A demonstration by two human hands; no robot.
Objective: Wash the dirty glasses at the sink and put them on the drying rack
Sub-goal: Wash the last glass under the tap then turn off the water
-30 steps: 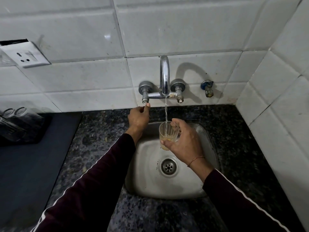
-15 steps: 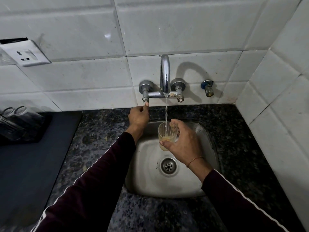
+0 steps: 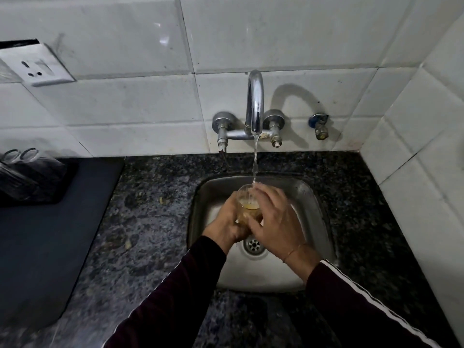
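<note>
A small clear glass [image 3: 247, 203] with yellowish liquid in it stands upright over the steel sink [image 3: 311, 197], right under the running stream from the chrome tap [image 3: 255, 106]. My left hand [image 3: 227, 222] wraps round the glass from the left. My right hand [image 3: 272, 217] covers its right side with the fingers spread over the rim and wall. Water runs into the glass. Both sleeves are dark with a white stripe.
A dark drying mat [image 3: 50, 222] lies on the granite counter [image 3: 150, 222] at the left, with clear glasses [image 3: 22, 156] on a black rack at its far end. A wall socket [image 3: 37, 66] sits upper left. The tiled wall closes in on the right.
My left hand has left the tap's left handle and come down onto the glass. The glass has dropped lower into the sink, and the stream runs fuller.
</note>
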